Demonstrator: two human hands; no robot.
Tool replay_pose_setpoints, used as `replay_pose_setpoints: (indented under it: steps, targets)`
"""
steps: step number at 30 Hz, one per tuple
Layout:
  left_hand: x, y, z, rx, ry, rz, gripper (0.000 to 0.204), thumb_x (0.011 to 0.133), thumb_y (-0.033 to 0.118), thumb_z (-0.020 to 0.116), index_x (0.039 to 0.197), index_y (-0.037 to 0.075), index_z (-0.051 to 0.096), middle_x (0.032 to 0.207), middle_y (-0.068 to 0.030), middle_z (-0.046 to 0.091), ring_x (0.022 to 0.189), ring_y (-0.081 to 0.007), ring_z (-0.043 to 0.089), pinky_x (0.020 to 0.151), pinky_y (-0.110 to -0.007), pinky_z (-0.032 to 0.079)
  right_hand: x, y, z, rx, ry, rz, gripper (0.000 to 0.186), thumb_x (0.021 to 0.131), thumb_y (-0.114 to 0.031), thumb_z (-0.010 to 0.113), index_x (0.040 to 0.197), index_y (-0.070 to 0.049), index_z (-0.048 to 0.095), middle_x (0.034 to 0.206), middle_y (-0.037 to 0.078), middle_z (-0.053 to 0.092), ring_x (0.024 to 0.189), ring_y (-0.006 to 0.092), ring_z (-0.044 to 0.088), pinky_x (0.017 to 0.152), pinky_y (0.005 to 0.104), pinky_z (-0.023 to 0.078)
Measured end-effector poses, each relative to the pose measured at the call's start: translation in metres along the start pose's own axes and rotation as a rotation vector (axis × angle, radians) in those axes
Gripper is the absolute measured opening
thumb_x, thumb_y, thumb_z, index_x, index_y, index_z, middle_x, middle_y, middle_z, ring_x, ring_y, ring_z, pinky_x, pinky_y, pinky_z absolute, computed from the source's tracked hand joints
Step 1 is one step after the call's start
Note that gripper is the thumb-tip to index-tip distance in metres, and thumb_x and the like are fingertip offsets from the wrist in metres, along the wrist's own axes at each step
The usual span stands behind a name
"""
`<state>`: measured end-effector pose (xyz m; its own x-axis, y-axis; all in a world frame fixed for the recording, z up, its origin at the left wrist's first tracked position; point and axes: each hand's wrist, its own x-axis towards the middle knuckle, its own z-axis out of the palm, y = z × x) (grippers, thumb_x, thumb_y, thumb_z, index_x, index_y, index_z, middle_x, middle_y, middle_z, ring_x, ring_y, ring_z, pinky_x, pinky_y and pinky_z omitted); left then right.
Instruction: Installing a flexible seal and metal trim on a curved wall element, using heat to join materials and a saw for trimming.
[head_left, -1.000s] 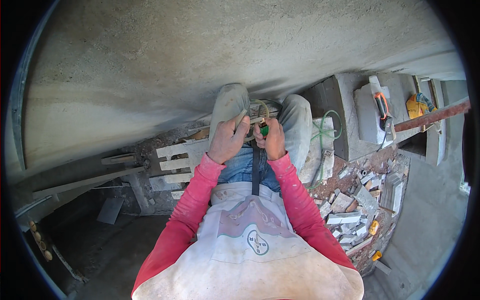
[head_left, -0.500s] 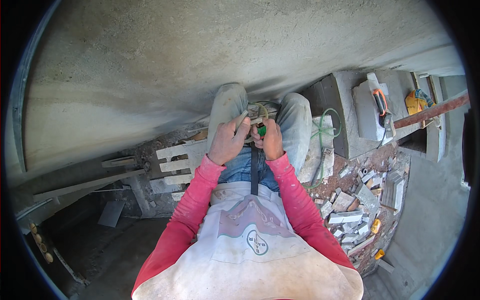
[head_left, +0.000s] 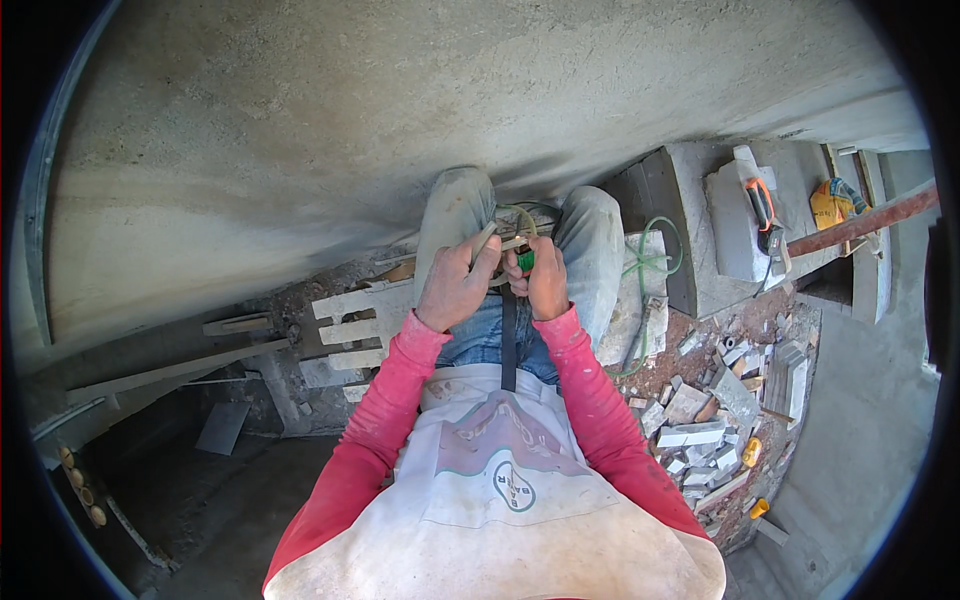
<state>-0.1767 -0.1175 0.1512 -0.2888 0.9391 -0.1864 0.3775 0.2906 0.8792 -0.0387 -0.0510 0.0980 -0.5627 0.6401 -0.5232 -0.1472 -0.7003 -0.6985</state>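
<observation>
Nearest, at the lower edge, a stained white shirt (head_left: 480, 550) with red sleeves (head_left: 385, 390) reaching to both wrists. Beyond, a dark strap (head_left: 510, 345) hanging down the middle, against worn jeans (head_left: 600, 250).

Farther out, between the knees, left hand (head_left: 455, 285) with thumb and fingers pinched on a pale tube (head_left: 484, 238), angled up and away. Just beside, right hand (head_left: 540, 280) curled closed around what looks like a green lighter (head_left: 526, 260), with a small bright spot near its top. Cannot tell whether flame or bare metal. Just past the fingertips, a loop of pale hose (head_left: 531, 222); cannot tell whether joined to the tube.

With a flame there, could burn fingertips or soften and warp the tube, from too close or too long a hold. Could singe the jeans too, so near on both sides. Could lose the tube through a loose pinch or a tug from farther along.

To the right, just past the knee, a green hose coil (head_left: 648, 266), a possible snag. To the left, slatted boards (head_left: 360, 300). Farther right, broken rubble (head_left: 690, 435), poor footing on standing up; then an orange-handled tool (head_left: 762, 203) at a pale block (head_left: 735, 235), perhaps liable to fall with a knock. Across the far side, a rough grey wall (head_left: 400, 110).
</observation>
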Motion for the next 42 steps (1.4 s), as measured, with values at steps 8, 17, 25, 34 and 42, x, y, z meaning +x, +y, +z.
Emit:
replay_pose_setpoints:
  steps: [8, 17, 25, 34, 42]
  targets:
    - [0.0, -0.006, 0.001, -0.002, -0.007, -0.014, 0.032, 0.101, 0.029, 0.048, 0.109, 0.004, 0.066, 0.071, -0.0205, 0.061, 0.068, -0.0386, 0.063, 0.062, -0.042, 0.047, -0.002, 0.0, 0.001, 0.005, 0.016, -0.001, 0.04, 0.098, -0.032, 0.035, 0.075, -0.004, 0.053, 0.06, 0.002, 0.045, 0.044, 0.0086, 0.033, 0.04, 0.0245, 0.025]
    - [0.001, -0.008, 0.005, 0.028, 0.036, 0.0, 0.039, 0.1, 0.033, 0.05, 0.117, 0.0, 0.063, 0.079, -0.0237, 0.065, 0.075, -0.0413, 0.065, 0.068, -0.045, 0.05, -0.004, -0.003, 0.0, 0.017, 0.005, -0.002, 0.04, 0.097, -0.031, 0.035, 0.074, -0.004, 0.053, 0.06, 0.003, 0.044, 0.044, 0.0087, 0.033, 0.04, 0.0247, 0.025]
    - [0.0, -0.013, 0.011, 0.069, 0.074, 0.062, 0.041, 0.097, 0.036, 0.056, 0.118, 0.001, 0.063, 0.093, -0.0188, 0.07, 0.086, -0.0392, 0.068, 0.076, -0.042, 0.052, -0.006, -0.008, 0.0, 0.042, 0.025, 0.015, 0.04, 0.097, -0.032, 0.035, 0.074, -0.004, 0.052, 0.06, 0.003, 0.044, 0.043, 0.0092, 0.033, 0.039, 0.0246, 0.024]
    - [-0.002, -0.017, 0.019, 0.065, 0.192, 0.168, 0.03, 0.095, 0.031, 0.061, 0.099, 0.002, 0.065, 0.081, -0.0153, 0.068, 0.073, -0.0327, 0.068, 0.067, -0.036, 0.051, -0.007, -0.005, -0.004, 0.071, 0.008, 0.036, 0.039, 0.097, -0.032, 0.036, 0.075, -0.005, 0.052, 0.059, 0.004, 0.045, 0.041, 0.0089, 0.033, 0.038, 0.0245, 0.024]
    - [-0.004, -0.012, 0.018, 0.138, 0.17, 0.153, 0.032, 0.094, 0.032, 0.061, 0.104, 0.002, 0.065, 0.087, -0.0164, 0.071, 0.08, -0.0354, 0.07, 0.07, -0.039, 0.053, -0.005, -0.004, -0.006, 0.096, 0.02, 0.074, 0.038, 0.097, -0.031, 0.036, 0.075, -0.005, 0.053, 0.058, 0.005, 0.047, 0.04, 0.0099, 0.034, 0.037, 0.0252, 0.024]
